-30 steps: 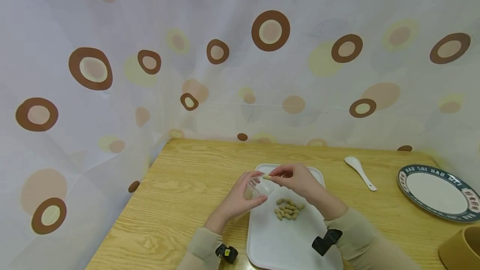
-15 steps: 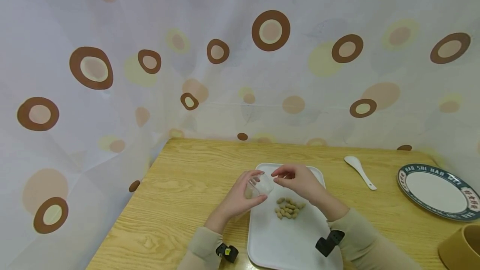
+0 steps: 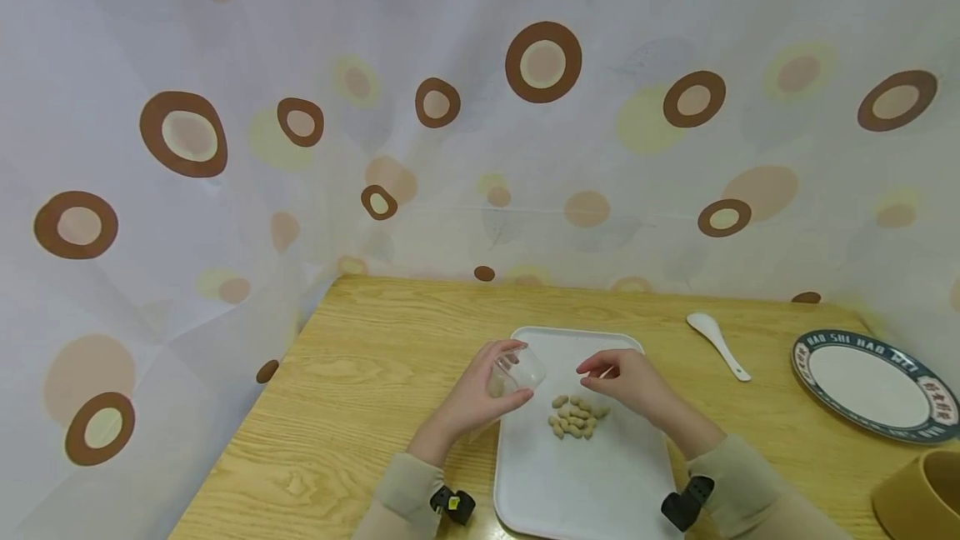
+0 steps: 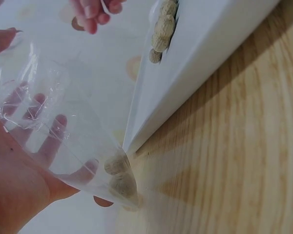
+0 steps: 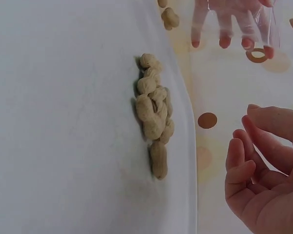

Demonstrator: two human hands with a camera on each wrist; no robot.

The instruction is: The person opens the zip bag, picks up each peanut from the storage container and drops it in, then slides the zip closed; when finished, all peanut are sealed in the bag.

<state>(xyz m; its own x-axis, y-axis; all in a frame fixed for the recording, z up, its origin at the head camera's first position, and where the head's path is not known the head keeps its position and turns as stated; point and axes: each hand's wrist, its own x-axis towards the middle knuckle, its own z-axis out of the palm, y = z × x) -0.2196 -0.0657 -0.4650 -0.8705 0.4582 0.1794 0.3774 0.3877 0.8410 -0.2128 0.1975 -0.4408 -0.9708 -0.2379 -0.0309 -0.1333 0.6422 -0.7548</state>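
Holding a clear plastic bag (image 3: pixel 527 367), the left hand (image 3: pixel 476 392) has its thumb and fingers spread around it; in the left wrist view these fingers are seen through the thin plastic, well separated one from another. Some peanuts in the bag (image 4: pixel 121 181) are gathered in its low corner, which hangs near the side of the white tray (image 3: pixel 577 486); whether this corner touches the tray, I cannot tell. The right hand (image 3: pixel 633 382) is in the air over the tray, at the right of the bag and apart from it. Its fingers are loosely bent, and between forefinger and thumb a small gap is visible in the head view.

On the tray, below and between the two hands, lies a small heap of peanuts (image 3: pixel 576 418), most of them touching their neighbours. The tray rests on a wooden counter (image 3: pixel 337 407). To the right of it lie a white spoon (image 3: pixel 720 346) and, farther, a white plate (image 3: pixel 870 382) with a dark green patterned rim. A mustard-coloured cup (image 3: pixel 921 497), partly cut by the picture edge, stands nearer to the person. Behind the counter hangs a pale curtain (image 3: pixel 465 148) with brown rings and soft spots.
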